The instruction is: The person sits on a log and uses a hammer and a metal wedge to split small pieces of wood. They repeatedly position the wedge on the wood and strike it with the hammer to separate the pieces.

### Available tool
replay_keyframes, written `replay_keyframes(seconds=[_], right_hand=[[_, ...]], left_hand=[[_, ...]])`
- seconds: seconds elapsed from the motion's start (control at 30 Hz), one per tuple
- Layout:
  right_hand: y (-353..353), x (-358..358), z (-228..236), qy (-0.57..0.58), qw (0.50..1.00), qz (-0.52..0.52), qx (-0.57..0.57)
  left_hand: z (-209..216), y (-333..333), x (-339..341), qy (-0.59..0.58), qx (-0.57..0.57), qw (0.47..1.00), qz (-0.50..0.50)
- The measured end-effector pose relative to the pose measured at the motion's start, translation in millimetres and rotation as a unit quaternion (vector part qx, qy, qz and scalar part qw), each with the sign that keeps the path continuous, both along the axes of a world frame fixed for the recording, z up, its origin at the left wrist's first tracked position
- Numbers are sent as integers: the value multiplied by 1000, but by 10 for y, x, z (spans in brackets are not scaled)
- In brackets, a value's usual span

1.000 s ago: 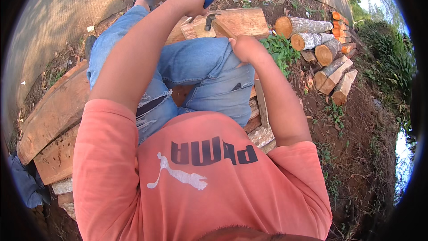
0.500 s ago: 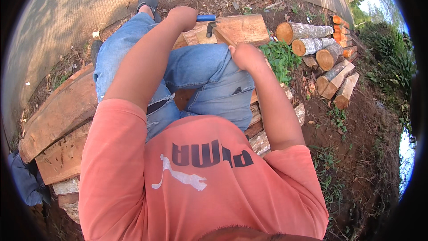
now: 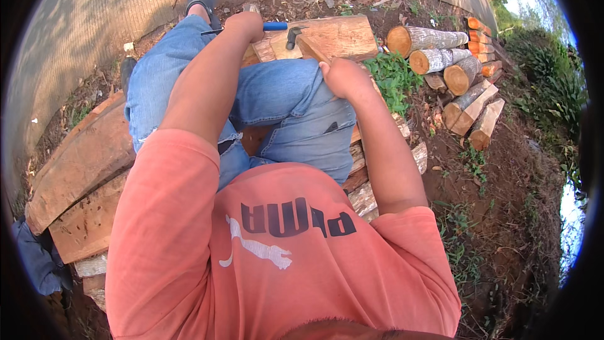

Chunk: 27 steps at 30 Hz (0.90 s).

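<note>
My left hand [image 3: 245,26] is closed around a blue-handled tool [image 3: 275,26]; its handle end juts out to the right of my fist. A thin dark metal length shows on the fist's other side, over my shin. In my closed right hand [image 3: 346,79], by my knee, is the wooden handle of a hammer-like tool [image 3: 292,38] with a dark curved head. That head lies just right of and below the blue handle's end, apart from it. Beyond my knee, under both tools, lies a thick squared block of wood [image 3: 349,34].
Cut logs [image 3: 434,39] and split pieces are piled at right. Green weeds [image 3: 393,82] grow beside my right hand. Large wooden slabs [image 3: 82,157] lie at left, near dark blue cloth [image 3: 38,261]. A paved surface [image 3: 113,12] stretches along the far side.
My left hand has moved left with the blue-handled tool, widening the gap to the dark head. My right hand stays nearly where it was. The whole view has shifted slightly.
</note>
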State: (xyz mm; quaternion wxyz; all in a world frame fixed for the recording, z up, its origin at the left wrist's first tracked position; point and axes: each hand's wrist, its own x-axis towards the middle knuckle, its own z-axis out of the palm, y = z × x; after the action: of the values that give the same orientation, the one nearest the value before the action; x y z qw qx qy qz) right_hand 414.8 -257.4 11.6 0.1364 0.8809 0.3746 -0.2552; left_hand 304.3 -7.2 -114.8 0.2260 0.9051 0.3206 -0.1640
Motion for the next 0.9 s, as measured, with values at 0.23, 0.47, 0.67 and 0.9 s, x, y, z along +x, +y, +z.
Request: replay_keyframes(seconds=[0.23, 0.47, 0.67, 0.9], right_hand=[[-2, -18, 14, -11, 1000, 4, -4], [22, -49, 13, -11, 1000, -14, -15], [41, -97, 71, -11, 1000, -8, -17], [-9, -73, 13, -18, 1000, -1, -8]], left_hand=[[138, -168, 119, 13, 30, 999, -17], [145, -25, 112, -18, 4, 993, 120], [339, 464, 118, -118, -26, 969, 216], [788, 243, 180, -272, -65, 957, 76]])
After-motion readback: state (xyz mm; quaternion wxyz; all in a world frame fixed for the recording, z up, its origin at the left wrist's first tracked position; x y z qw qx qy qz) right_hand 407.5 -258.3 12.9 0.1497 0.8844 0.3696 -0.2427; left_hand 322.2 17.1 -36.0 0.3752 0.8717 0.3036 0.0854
